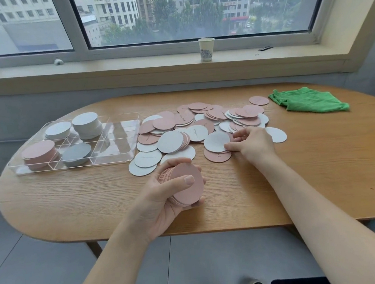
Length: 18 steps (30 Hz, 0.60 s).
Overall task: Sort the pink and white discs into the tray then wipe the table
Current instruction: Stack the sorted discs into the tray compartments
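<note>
1. Head view: a pink stack (184,184) is gripped in the left hand (164,199), thumb across the top disc and fingers curled beneath, just above the near part of the surface (75,206).
2. The right hand (253,144) is laid on the loose pile (203,127), its fingertips pinching the edge of a white disc (216,141) that overlaps a pink disc (217,156); the remaining fingers are partly spread.
3. The pile of mixed pink and white discs is spread across the middle of the surface, between the tray (125,156) on the left and the green cloth (306,100) on the right; the loose discs are too many and too overlapped to be counted.
4. Four stacks are held in the clear divided tray: two white at the back, one pink at front left, one grey beside it. The right-hand compartments hold nothing.
5. One paper cup (206,49) is seen on the windowsill.
</note>
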{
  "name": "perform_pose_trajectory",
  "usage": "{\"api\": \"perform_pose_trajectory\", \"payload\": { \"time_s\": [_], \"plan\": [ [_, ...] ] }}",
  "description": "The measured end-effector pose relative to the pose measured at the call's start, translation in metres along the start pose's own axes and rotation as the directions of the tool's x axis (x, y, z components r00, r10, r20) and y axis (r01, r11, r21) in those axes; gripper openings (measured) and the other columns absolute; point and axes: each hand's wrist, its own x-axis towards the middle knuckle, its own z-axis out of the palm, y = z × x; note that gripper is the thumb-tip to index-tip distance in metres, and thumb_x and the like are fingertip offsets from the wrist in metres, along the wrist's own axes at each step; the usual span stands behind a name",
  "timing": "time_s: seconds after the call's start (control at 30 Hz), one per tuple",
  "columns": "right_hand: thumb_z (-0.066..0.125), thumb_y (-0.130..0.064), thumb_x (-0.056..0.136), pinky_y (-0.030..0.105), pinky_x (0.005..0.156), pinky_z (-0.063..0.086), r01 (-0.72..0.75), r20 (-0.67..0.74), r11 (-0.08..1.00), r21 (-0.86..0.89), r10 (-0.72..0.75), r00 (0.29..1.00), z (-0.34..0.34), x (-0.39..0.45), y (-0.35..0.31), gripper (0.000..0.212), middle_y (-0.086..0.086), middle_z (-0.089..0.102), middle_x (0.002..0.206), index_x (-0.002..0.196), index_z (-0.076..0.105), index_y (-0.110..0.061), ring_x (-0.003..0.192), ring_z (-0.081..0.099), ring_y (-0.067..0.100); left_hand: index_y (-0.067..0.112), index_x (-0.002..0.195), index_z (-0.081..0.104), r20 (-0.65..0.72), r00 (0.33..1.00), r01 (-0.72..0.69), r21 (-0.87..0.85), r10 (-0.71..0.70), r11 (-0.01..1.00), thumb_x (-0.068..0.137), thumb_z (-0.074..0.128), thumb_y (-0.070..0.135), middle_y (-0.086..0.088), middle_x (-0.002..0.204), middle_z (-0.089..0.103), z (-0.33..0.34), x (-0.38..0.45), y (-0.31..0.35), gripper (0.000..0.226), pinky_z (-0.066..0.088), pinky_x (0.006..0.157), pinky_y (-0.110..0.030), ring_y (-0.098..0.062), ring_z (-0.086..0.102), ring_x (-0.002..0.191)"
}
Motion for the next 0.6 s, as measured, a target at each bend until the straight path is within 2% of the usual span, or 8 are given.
{"api": "perform_pose_trajectory", "payload": {
  "time_s": [0.17, 0.3, 0.4, 0.5, 0.57, 0.6],
  "plan": [
    [0.090, -0.035, 0.072, 0.022, 0.066, 0.042, -0.014, 0.010, 0.976, 0.216, 0.012, 1.000, -0.007, -0.004, 0.001, 0.021, -0.010, 0.072, 0.080, 0.078, 0.075, -0.022, 0.076, 0.062, 0.003, 0.015, 0.111, 0.069, -0.003, 1.000, -0.002, -0.006, 0.002, 1.000, 0.067, 0.084, 0.003, -0.020, 0.115, 0.067, -0.001, 0.000, 0.000, 0.049, 0.055, 0.072, -0.048, -0.041, 0.065, 0.102],
    [0.087, -0.040, 0.075, 0.024, 0.070, 0.044, 0.016, -0.067, 0.954, 0.300, 0.004, 0.998, -0.014, -0.005, 0.002, 0.020, -0.011, 0.073, 0.070, 0.073, 0.077, -0.022, 0.075, 0.062, 0.008, 0.015, 0.111, 0.068, 0.001, 1.000, -0.006, -0.020, 0.006, 1.000, 0.067, 0.084, 0.003, -0.020, 0.114, 0.067, 0.000, 0.000, 0.000, 0.048, 0.056, 0.071, -0.048, -0.040, 0.065, 0.101],
    [0.086, -0.039, 0.077, 0.023, 0.071, 0.046, 0.036, -0.135, 0.936, 0.351, 0.012, 0.991, -0.019, -0.007, 0.003, 0.020, -0.012, 0.073, 0.067, 0.073, 0.076, -0.021, 0.072, 0.062, 0.007, 0.016, 0.111, 0.068, -0.006, 1.000, -0.011, -0.022, 0.011, 1.000, 0.067, 0.084, 0.004, -0.020, 0.115, 0.067, -0.001, 0.000, 0.000, 0.048, 0.056, 0.073, -0.048, -0.040, 0.066, 0.102],
    [0.085, -0.042, 0.077, 0.025, 0.077, 0.046, 0.083, -0.190, 0.908, 0.410, -0.004, 0.982, -0.027, -0.014, -0.001, 0.025, -0.009, 0.075, 0.075, 0.080, 0.078, -0.019, 0.073, 0.063, 0.006, 0.018, 0.110, 0.069, -0.015, 1.000, -0.024, -0.029, 0.024, 0.999, 0.067, 0.085, 0.006, -0.019, 0.115, 0.067, -0.002, 0.000, 0.000, 0.048, 0.057, 0.073, -0.048, -0.038, 0.066, 0.102],
    [0.084, -0.043, 0.078, 0.023, 0.074, 0.044, 0.093, -0.151, 0.886, 0.455, -0.026, 0.988, -0.032, -0.024, -0.009, 0.025, -0.014, 0.073, 0.073, 0.081, 0.078, -0.019, 0.068, 0.061, 0.000, 0.018, 0.111, 0.069, -0.027, 0.999, -0.034, -0.036, 0.033, 0.999, 0.064, 0.089, 0.006, -0.019, 0.114, 0.067, -0.002, 0.000, 0.000, 0.052, 0.058, 0.073, -0.048, -0.036, 0.068, 0.101],
    [0.084, -0.041, 0.078, 0.022, 0.069, 0.042, 0.077, -0.073, 0.860, 0.505, -0.046, 0.996, -0.033, -0.030, -0.014, 0.024, -0.015, 0.070, 0.069, 0.081, 0.077, -0.019, 0.063, 0.057, -0.002, 0.018, 0.112, 0.069, -0.034, 0.999, -0.040, -0.036, 0.038, 0.999, 0.061, 0.093, 0.008, -0.019, 0.114, 0.067, -0.001, 0.000, 0.000, 0.057, 0.058, 0.074, -0.048, -0.036, 0.069, 0.100]
  ]
}}
